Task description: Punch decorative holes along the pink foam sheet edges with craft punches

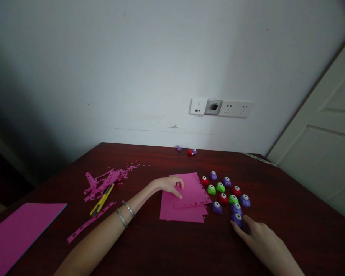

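Observation:
My left hand (170, 185) rests on a small stack of pink paper sheets (186, 201), fingers curled loosely, pressing the top sheet, whose right edge has a row of punched holes. My right hand (257, 234) reaches to a purple craft punch (237, 219) at the near end of a cluster and touches it with thumb and fingers. The cluster of several small punches (224, 191), purple, green and red, sits just right of the paper.
Dark red wooden table (161, 245). Pink paper scraps (103, 180) and a yellow utility knife (102, 200) lie at left, a punched pink strip (89, 223) beside them, a large pink sheet (17, 234) at the near left. Two more punches (191, 151) sit by the wall. A door (327, 145) stands at right.

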Motion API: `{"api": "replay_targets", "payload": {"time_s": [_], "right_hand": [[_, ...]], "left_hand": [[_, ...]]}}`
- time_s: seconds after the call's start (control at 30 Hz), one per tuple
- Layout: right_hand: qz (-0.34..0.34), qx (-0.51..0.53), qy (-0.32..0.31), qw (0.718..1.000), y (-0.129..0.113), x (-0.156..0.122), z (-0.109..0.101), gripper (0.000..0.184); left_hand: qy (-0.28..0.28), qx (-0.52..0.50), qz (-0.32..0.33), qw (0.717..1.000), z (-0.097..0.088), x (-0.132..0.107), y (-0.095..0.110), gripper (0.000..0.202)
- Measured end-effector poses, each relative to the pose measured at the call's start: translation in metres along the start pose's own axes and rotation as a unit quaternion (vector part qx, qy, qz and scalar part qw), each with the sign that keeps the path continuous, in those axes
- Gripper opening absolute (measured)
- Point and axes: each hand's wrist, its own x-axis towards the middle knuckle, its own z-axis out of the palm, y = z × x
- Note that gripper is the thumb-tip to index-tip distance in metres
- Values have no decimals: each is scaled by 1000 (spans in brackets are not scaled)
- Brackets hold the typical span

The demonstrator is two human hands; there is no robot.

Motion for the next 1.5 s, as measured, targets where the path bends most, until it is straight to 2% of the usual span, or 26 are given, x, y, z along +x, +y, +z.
{"api": "replay_targets", "payload": {"time_s": [0.13, 0.23, 0.37, 0.43, 0.53, 0.67, 0.83, 1.0, 1.1, 1.23, 1.37, 1.5], "right_hand": [[-6, 8, 18, 1000, 5, 0, 0, 40], [-24, 1, 45, 999, 5, -5, -7, 42], [-59, -49, 130, 989, -18, -16, -17, 35], [-133, -50, 135, 981, -40, -21, -17, 31], [-267, -29, 140, 953, -70, -20, -11, 21], [-368, -10, 108, 923, -95, -10, -6, 18], [-419, -19, 94, 903, -112, -1, -9, 16], [-465, -23, 113, 878, -119, -3, -7, 14], [-484, 1, 122, 866, -117, -6, -3, 16], [-496, 34, 140, 856, -112, -7, 5, 18], [-502, 57, 154, 849, -107, -5, 10, 19], [-513, 77, 162, 839, -104, 2, 11, 20]], "left_hand": [[7, 14, -3, 1000, 0, -2, 2, 41], [19, 18, -3, 1000, 1, -4, 1, 41], [41, 19, 13, 999, 5, -5, -2, 42], [59, 24, 28, 998, 7, -4, -3, 41], [83, 30, 47, 995, 10, -4, -5, 40], [98, -15, 59, 993, 5, -8, -2, 31], [193, -127, 31, 972, -13, -15, 2, 24], [295, -129, -14, 947, -29, -13, -10, 23], [351, -105, -55, 929, -41, -2, -23, 24], [390, -65, -119, 911, -67, 25, -38, 26], [394, -26, -174, 902, -95, 61, -49, 27], [370, 18, -201, 907, -112, 96, -61, 26]]}}
